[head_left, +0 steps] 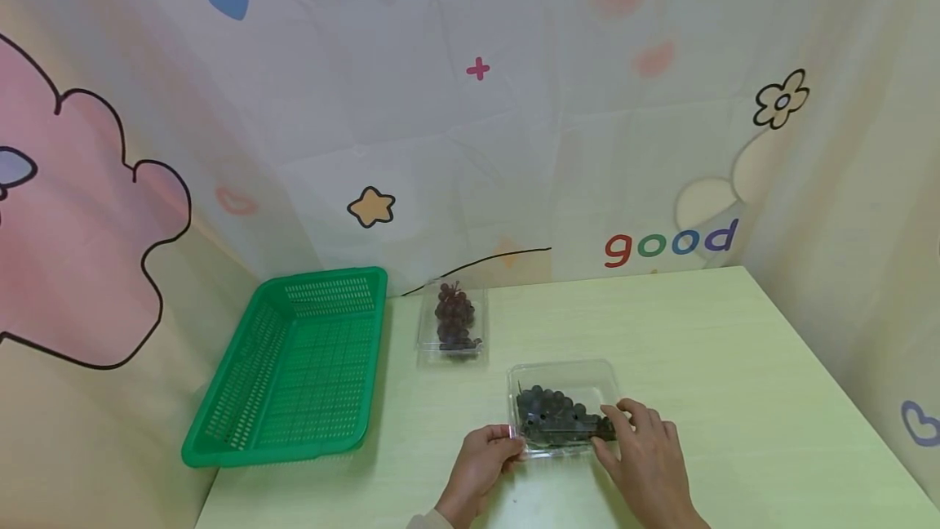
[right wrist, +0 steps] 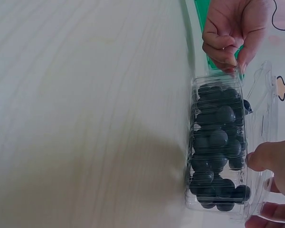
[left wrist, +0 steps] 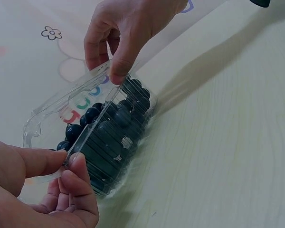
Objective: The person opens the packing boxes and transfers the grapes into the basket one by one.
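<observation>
A clear plastic clamshell box (head_left: 565,374) with dark grapes (head_left: 551,413) in it sits low over the table in front of me. My left hand (head_left: 481,460) pinches its near left corner between thumb and fingertips. At the right end, my right hand (head_left: 646,451) grips the box, thumb at the front rim and fingers over the lid side. In both wrist views the lid (right wrist: 266,104) stands at an angle to the ribbed base (right wrist: 216,147), with a gap between their edges. The grapes fill much of the base.
Farther back stands a second clear box (head_left: 477,329) with a bunch of reddish grapes (head_left: 455,317). A green plastic basket (head_left: 370,382) occupies the left of the pale wooden table (head_left: 734,382). Behind the table hangs a printed curtain (head_left: 470,145).
</observation>
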A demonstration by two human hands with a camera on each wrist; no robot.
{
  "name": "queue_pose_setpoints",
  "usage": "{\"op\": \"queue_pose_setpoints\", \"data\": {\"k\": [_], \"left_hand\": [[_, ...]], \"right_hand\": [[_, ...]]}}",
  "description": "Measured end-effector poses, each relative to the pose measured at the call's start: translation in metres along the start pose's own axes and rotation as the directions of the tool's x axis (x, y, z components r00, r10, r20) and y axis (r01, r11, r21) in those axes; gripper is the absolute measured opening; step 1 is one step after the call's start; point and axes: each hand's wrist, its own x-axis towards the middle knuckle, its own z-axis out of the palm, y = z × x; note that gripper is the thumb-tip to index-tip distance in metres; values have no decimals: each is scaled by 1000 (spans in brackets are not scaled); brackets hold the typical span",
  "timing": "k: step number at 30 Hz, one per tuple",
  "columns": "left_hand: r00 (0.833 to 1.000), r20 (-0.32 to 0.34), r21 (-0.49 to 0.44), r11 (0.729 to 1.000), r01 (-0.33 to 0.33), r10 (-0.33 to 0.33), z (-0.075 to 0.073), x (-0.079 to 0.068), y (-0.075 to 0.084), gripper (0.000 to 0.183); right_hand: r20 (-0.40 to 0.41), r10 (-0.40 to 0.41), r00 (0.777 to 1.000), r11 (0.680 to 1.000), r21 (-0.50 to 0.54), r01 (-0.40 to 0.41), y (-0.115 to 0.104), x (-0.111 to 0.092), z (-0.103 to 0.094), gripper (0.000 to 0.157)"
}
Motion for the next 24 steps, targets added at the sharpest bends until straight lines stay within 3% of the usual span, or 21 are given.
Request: {"op": "queue_pose_setpoints", "data": {"k": [24], "left_hand": [[1000, 21, -4, 1000, -8, 8, -2, -1, 0, 19]], "right_hand": [[16, -44, 999, 995, 89, 43, 3, 0, 2, 48]]}}
